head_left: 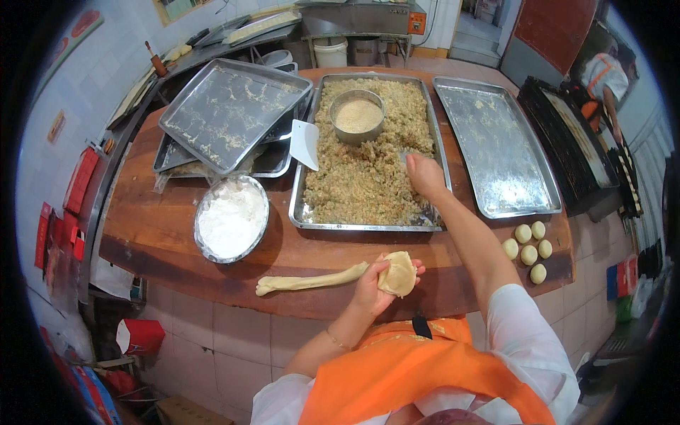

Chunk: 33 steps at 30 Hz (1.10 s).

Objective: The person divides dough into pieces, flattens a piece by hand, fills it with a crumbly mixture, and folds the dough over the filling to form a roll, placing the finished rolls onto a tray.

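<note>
In my left hand (pixel 374 292), near the table's front edge, rests a flattened, cupped piece of dough (pixel 398 275) with the fingers curled round it. A long roll of dough (pixel 312 280) lies on the table just left of that hand. My right hand (pixel 425 176) reaches over the right part of a metal tray (pixel 368 227) spread with crumbly, brownish-yellow filling (pixel 361 185). Its fingers are closed, and a pale bit shows at their tips; what they grip is partly hidden. A round metal bowl (pixel 358 115) of pale crumbs stands in the filling.
A bowl of white flour (pixel 231 219) sits left of the filling. Stacked trays (pixel 230 113) and a white scraper (pixel 304 144) are behind it. Several dough balls (pixel 528 254) lie at right, below a greasy tray (pixel 499 149). A co-worker (pixel 602 85) stands at far right.
</note>
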Each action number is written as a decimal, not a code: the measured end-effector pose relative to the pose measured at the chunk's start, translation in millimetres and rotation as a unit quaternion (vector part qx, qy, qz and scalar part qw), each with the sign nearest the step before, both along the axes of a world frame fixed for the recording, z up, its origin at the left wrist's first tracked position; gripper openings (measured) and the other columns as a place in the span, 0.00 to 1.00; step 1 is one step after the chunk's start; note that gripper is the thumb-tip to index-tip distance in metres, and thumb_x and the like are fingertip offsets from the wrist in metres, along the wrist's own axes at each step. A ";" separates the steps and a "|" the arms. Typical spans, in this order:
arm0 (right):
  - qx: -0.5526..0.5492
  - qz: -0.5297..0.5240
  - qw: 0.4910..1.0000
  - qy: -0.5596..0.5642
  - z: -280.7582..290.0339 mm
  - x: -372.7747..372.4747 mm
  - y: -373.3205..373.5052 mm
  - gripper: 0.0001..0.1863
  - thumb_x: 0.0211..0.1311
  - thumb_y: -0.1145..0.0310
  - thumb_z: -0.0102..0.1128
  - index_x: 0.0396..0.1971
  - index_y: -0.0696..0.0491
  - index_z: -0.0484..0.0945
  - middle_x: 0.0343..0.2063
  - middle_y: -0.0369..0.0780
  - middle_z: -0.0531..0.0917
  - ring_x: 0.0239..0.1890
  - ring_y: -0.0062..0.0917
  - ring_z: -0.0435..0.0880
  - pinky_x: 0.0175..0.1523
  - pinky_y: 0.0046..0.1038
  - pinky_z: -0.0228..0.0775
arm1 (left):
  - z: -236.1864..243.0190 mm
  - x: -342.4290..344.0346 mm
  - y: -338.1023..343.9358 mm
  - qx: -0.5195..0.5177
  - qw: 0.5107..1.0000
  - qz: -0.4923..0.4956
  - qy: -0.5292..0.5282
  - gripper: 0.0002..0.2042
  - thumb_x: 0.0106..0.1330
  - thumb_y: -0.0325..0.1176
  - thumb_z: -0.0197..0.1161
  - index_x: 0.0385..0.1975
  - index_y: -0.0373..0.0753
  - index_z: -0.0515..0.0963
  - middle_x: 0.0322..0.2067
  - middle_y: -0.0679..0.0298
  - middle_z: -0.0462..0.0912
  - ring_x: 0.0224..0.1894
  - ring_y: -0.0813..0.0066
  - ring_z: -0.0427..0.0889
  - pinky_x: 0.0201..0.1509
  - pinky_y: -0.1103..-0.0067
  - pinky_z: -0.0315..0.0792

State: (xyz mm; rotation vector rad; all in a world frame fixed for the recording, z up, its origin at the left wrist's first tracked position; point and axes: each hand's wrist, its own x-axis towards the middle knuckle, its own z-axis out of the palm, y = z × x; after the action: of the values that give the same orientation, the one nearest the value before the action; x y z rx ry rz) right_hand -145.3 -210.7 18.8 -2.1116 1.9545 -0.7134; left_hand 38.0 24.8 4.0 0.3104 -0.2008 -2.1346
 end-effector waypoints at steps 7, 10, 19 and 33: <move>0.158 0.025 0.859 -0.487 38.2 24.0 10.0 0.23 0.76 0.46 0.48 0.38 0.51 0.81 0.21 0.29 0.76 0.26 0.15 0.70 0.33 0.27 0.66 | 0.4 13.3 0.4 0.060 0.993 0.069 0.080 0.23 0.68 0.32 0.58 0.61 0.31 0.68 0.60 0.47 0.74 0.65 0.50 0.72 0.69 0.57 0.68; 0.127 0.062 0.896 -0.421 19.7 0.7 2.8 0.24 0.76 0.46 0.49 0.29 0.51 0.79 0.20 0.28 0.74 0.23 0.12 0.66 0.30 0.21 0.60 | 1.7 3.1 -4.4 0.075 0.991 0.105 0.042 0.19 0.70 0.32 0.59 0.58 0.34 0.71 0.59 0.50 0.76 0.64 0.53 0.73 0.69 0.57 0.68; 0.133 0.071 0.840 -0.521 8.8 -1.5 6.7 0.25 0.76 0.44 0.48 0.30 0.50 0.76 0.25 0.32 0.76 0.24 0.16 0.72 0.29 0.23 0.66 | 5.5 10.4 -8.5 0.157 0.974 0.158 0.049 0.15 0.77 0.37 0.53 0.58 0.39 0.71 0.55 0.55 0.78 0.61 0.57 0.76 0.67 0.59 0.72; 0.183 0.031 0.734 -0.653 19.5 5.4 22.8 0.21 0.77 0.47 0.48 0.31 0.49 0.68 0.22 0.34 0.73 0.13 0.13 0.59 0.16 0.18 0.46 | 21.2 -7.9 -90.1 0.073 0.969 0.195 -0.130 0.13 0.78 0.30 0.52 0.56 0.30 0.71 0.48 0.50 0.79 0.49 0.58 0.82 0.55 0.67 0.79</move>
State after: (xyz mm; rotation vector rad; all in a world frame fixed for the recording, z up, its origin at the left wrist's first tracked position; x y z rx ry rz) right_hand -139.9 -187.9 38.3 -0.8443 1.0220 -1.1815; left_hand 30.1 -65.3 25.2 0.6611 -0.1204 -1.7177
